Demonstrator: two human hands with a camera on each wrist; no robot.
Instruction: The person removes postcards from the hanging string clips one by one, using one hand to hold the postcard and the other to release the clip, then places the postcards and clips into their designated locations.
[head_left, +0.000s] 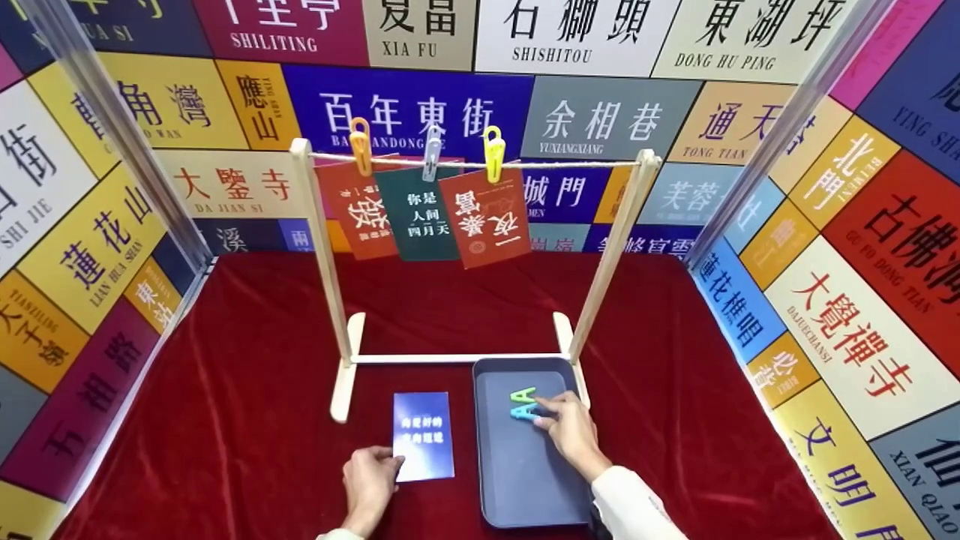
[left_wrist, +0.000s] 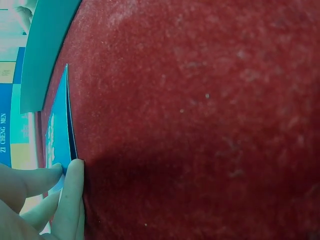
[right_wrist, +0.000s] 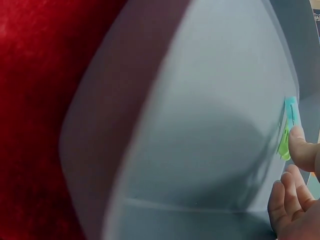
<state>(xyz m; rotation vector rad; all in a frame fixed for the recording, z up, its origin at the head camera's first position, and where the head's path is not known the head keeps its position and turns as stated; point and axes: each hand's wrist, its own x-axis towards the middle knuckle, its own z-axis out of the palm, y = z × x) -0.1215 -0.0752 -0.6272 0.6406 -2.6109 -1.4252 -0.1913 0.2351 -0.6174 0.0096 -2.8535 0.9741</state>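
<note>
My left hand [head_left: 370,480] pinches the lower left corner of a blue card [head_left: 424,436] with white characters. In the left wrist view the card [left_wrist: 59,125] stands tilted up from the red cloth, thumb on its face and fingers behind. Over a grey tray [head_left: 517,480], my right hand [head_left: 574,431] has thumb and index finger around the near end of a light blue clothespin [head_left: 523,412]. A green clothespin [head_left: 523,394] lies right beside it, close to the index fingertip. In the right wrist view the thumb overlaps the light blue clothespin [right_wrist: 291,107].
Behind stands a wooden frame [head_left: 327,262] with a string [head_left: 585,163]. From it hang two red cards [head_left: 487,217] and a dark green card [head_left: 421,244], held by orange [head_left: 361,146], grey [head_left: 431,154] and yellow [head_left: 494,154] clothespins. Red cloth [head_left: 225,420] covers the table.
</note>
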